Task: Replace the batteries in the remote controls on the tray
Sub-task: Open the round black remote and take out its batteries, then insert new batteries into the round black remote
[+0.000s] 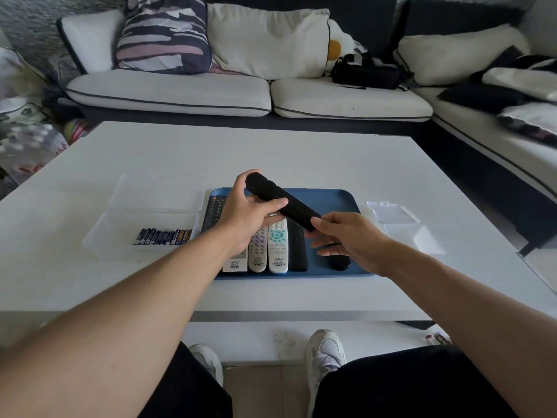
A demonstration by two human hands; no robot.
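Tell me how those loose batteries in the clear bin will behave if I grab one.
The batteries are small cylinders lying side by side in the clear bin, so one will probably roll once its neighbours shift. They look rigid and smooth, likely a bit slippery in a pinch. Packed close together, lifting one may nudge the others.

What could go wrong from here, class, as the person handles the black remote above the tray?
The long black remote control is held in mid-air over the blue plastic tray; the right hand pinches only its end, so it might slip onto the white remotes below. The left hand grips it near the other end, so a popped cover could fall.
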